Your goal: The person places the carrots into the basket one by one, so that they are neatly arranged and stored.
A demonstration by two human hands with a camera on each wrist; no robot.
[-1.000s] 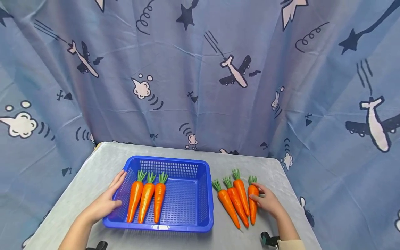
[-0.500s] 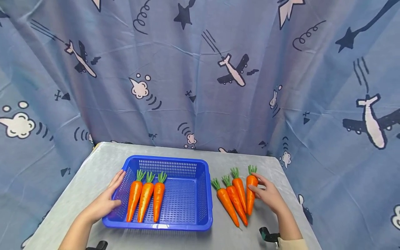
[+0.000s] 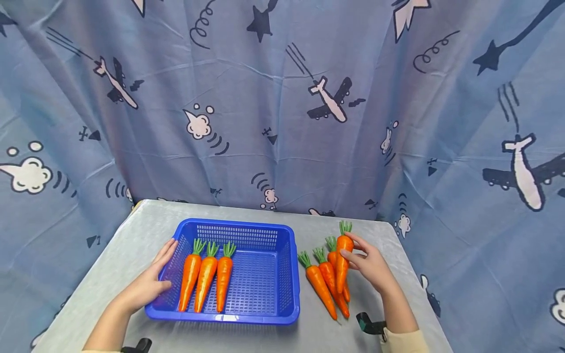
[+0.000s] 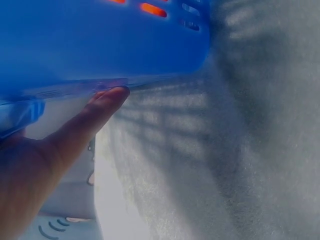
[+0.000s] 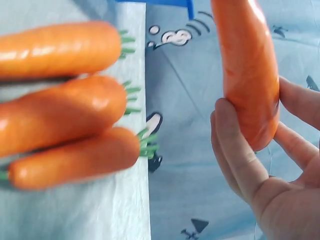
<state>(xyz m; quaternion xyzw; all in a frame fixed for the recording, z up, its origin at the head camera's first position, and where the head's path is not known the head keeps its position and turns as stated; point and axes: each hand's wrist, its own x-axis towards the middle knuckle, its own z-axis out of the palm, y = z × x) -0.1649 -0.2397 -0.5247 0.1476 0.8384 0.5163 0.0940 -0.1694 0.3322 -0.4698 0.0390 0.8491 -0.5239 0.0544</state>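
Thumb and fingers of my right hand [image 3: 371, 264] pinch an orange carrot [image 3: 343, 267] near its leafy top. This carrot is raised over the others, tip pointing toward me; in the right wrist view the held carrot [image 5: 250, 65] sits between thumb and fingers. Below it on the table lie three carrots, the leftmost carrot [image 3: 321, 289] fully visible and the farthest carrot [image 3: 332, 257] partly hidden. With fairly straight fingers my left hand [image 3: 147, 289] rests on the left side of a blue plastic basket [image 3: 251, 319]. Its thumb [image 4: 95, 112] touches the basket's edge.
Three carrots lie side by side in the basket's left half, the middle carrot [image 3: 206, 279] among them, green tops away from me. A light grey cloth covers the table [image 3: 318, 338]. Behind it hangs a blue curtain [image 3: 247, 122] with printed planes. Each wrist wears a black mount.
My right hand has lifted the rightmost carrot off the table and carried it up and left, over the other carrots. My left hand has stayed on the basket.
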